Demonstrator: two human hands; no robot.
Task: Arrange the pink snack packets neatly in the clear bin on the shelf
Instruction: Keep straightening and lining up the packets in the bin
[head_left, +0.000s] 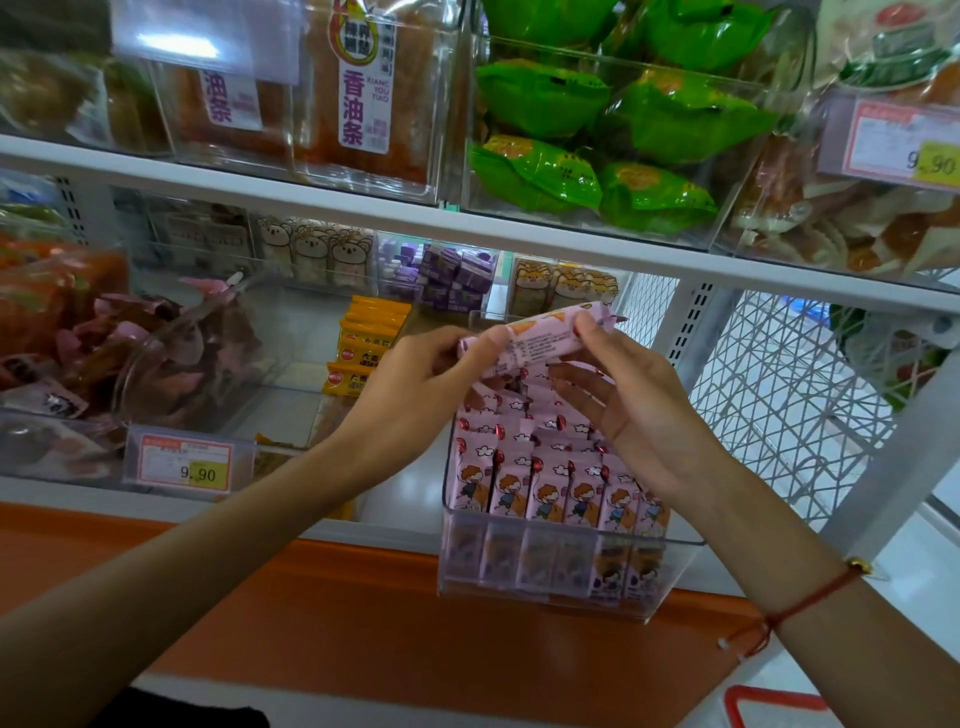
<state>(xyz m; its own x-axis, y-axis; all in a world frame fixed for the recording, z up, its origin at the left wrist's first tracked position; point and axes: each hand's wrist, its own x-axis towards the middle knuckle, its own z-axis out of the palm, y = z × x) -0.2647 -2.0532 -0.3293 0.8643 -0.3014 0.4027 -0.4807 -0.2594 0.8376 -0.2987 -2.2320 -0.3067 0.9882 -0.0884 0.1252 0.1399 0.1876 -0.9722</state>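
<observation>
At centre frame, both hands, left (415, 384) and right (631, 410), pinch one packet (540, 340) above the bin (545, 571); best lowered upright into the back row.

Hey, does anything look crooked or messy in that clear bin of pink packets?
The front row in the clear bin stands upright and even. Behind it, the pink packets lean at mixed angles. One pink packet is out of the bin, held sideways by both hands.

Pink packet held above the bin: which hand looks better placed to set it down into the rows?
Probably the right hand. It pinches the pink packet at its right end and already hangs over the clear bin; the left hand grips the other end from beside the bin.
</observation>
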